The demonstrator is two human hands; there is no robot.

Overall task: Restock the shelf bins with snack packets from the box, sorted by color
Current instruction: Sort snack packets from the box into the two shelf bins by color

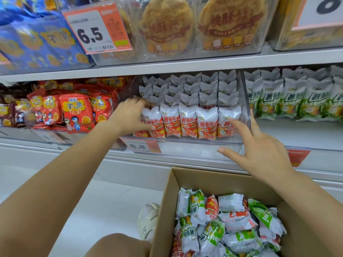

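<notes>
Hands (194,134) at red packets (188,121) (clear bin (246,101))

red-white packets (188,121) upright in rows, clear bin (246,108) | mixed red/green packets (230,225) jumbled in cardboard box (167,201)

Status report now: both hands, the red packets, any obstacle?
Left hand grips leftmost red packet in clear bin. Right hand open, fingers touching rightmost packet. Box below holds mixed red and green packets. No obstacle seen.
</notes>
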